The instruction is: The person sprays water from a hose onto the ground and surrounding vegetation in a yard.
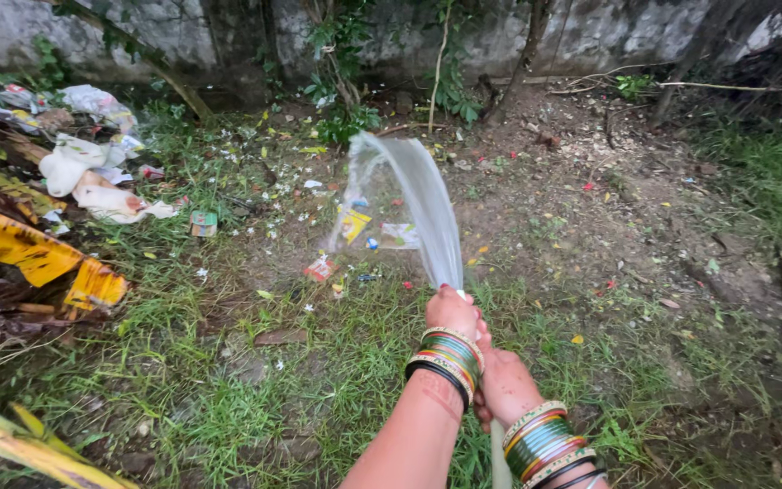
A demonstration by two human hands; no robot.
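Gripping the end of a pale hose low in the frame, both hands sit close together right of centre. The left hand is the farther one, fingers curled tight at the nozzle end with a thumb seemingly pressed over the mouth, which would explain why the water fans out in a flat sheet instead of a round stream. The right hand wraps the hose just behind it, fingers closed around it, steadying the line. Stacked coloured bangles ring both wrists. Beyond the hands the sheet of water arcs up toward the middle of the frame and falls on bare dirt and grass strewn with small litter scraps. At the left edge lie yellowed banana leaves and crumpled white plastic. Farthest off, along the top, runs a stained stone wall with thin shrubs against it.
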